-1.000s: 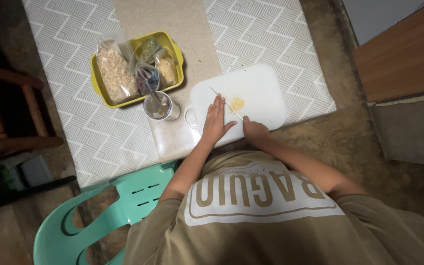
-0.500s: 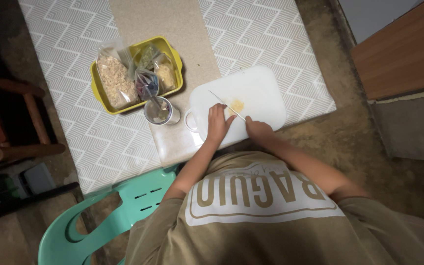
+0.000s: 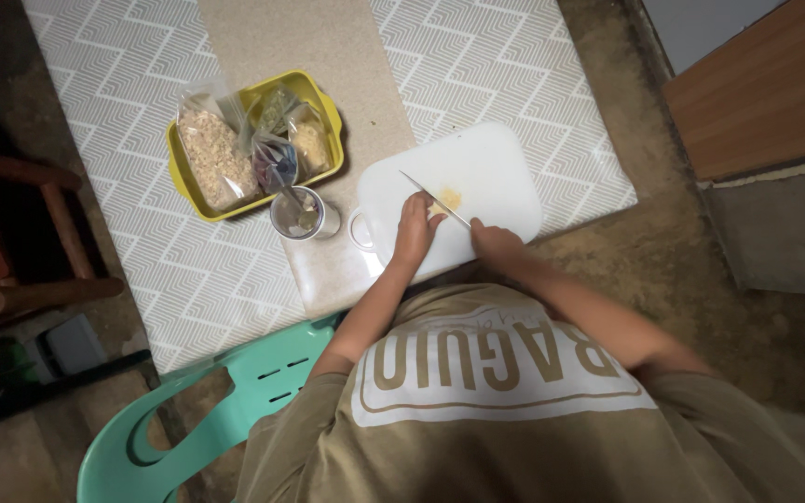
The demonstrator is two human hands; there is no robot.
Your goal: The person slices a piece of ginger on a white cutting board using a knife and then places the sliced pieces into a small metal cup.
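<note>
The person wears an olive-tan T-shirt [image 3: 514, 419] of soft, slightly creased cloth that fills the near part of the view. Across its chest runs a wide off-white panel with rounded corners, carrying big block letters in the shirt's own tan and a thin tan line following its near edge. The short sleeves are loose and end above the elbows: one on the left, one on the right. Both forearms are bare to the wrist, and the left hand [image 3: 416, 229] and right hand [image 3: 496, 244] carry no glove, ring or watch.
</note>
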